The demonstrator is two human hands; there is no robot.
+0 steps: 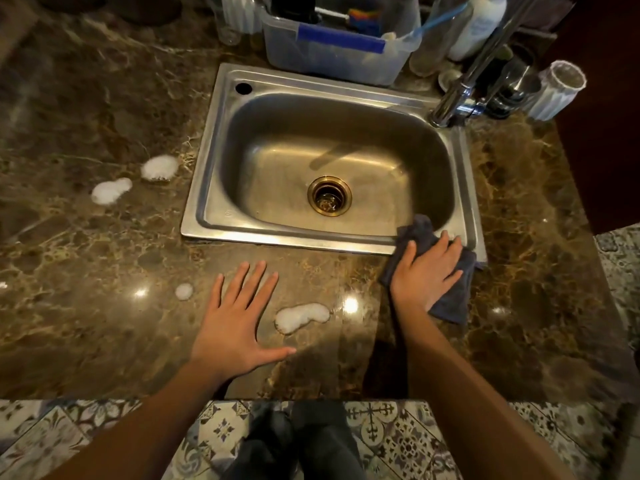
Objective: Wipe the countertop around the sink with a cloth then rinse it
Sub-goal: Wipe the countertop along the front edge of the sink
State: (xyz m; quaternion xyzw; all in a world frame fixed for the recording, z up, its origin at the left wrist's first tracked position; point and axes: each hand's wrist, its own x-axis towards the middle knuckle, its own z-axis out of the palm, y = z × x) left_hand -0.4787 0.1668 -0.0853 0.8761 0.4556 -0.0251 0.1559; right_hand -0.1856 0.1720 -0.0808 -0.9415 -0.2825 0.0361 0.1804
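Note:
A dark grey cloth lies on the brown marble countertop at the front right corner of the steel sink, partly over the sink's rim. My right hand presses flat on the cloth with straight fingers. My left hand rests flat on the countertop in front of the sink, fingers spread, holding nothing. White foam patches sit on the counter: one just right of my left hand, a small one to its left, and two left of the sink.
A chrome faucet rises at the sink's back right corner. Behind the sink stands a clear plastic bin with brushes, beside bottles and a ribbed glass. The counter's front edge runs just below my forearms, above a patterned tile floor.

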